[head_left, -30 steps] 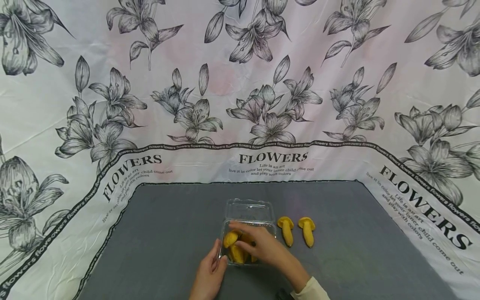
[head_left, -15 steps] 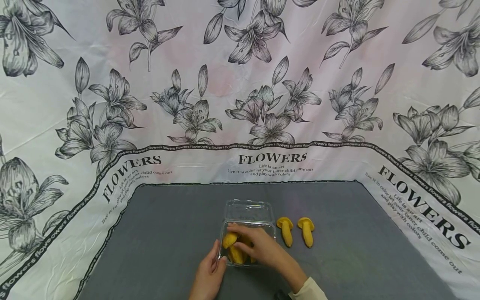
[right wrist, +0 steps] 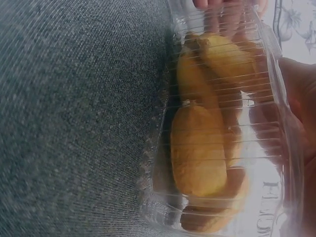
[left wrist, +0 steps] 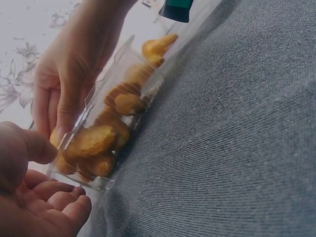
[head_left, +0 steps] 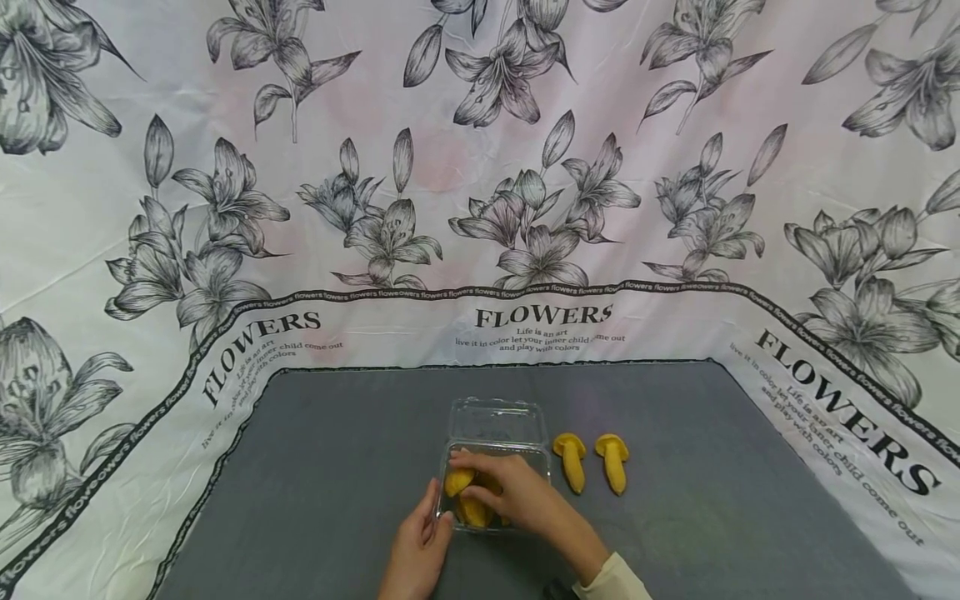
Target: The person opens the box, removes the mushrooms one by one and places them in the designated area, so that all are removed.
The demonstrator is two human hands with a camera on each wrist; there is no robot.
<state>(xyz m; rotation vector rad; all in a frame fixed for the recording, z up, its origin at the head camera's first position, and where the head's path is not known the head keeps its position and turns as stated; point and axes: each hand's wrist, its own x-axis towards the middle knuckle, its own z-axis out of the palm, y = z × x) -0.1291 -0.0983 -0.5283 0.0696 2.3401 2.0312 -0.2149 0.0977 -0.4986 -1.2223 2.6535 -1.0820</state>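
Note:
A clear plastic clamshell box [head_left: 442, 518] lies on the grey table with its lid [head_left: 498, 421] tipped back. Several yellow mushrooms [right wrist: 197, 148] fill the lower part. My left hand [head_left: 420, 540] holds the box's left side, thumb at the rim and fingers by the outer wall in the left wrist view. From the right, my right hand [head_left: 517, 492] reaches over the wall, its thumb and fingers pinching a mushroom [head_left: 459, 481] at the left end. The palm hides part of the contents.
Two more yellow mushrooms, one nearer the box [head_left: 572, 462] and another farther right [head_left: 614, 462], lie on the table [head_left: 337, 467] with stems toward me. A white curtain [head_left: 390, 329] printed with flowers borders the table at the back and sides.
My right hand has shifted slightly left and settled deeper over the mushroom at the left end of the box. The left hand and the two loose mushrooms stay in place.

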